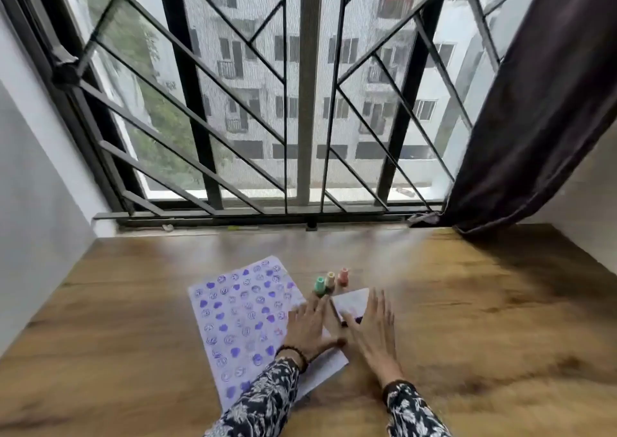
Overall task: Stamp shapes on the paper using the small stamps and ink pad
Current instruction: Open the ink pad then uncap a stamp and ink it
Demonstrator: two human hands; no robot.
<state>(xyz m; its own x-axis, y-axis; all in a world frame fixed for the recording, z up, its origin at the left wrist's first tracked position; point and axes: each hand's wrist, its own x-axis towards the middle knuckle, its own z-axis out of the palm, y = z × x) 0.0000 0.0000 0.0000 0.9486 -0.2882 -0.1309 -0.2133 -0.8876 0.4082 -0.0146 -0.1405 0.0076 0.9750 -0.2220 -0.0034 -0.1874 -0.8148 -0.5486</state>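
Observation:
A white paper [240, 319] covered with several purple stamped shapes lies on the wooden table [467, 319]. Three small stamps stand just beyond it: a green stamp [320, 285], a yellow stamp [330, 280] and a pink stamp [343, 276]. The ink pad [350, 303], white with a purple patch at its near edge, lies to the right of the paper. My left hand [309, 328] rests flat on the paper's right edge, fingers spread. My right hand [374, 326] lies flat with spread fingers over the ink pad's near right part. Neither hand holds anything.
A barred window [300, 102] with a sill runs along the table's far edge. A dark curtain [534, 119] hangs at the right, reaching the table's back right corner. White walls close in on the left and right.

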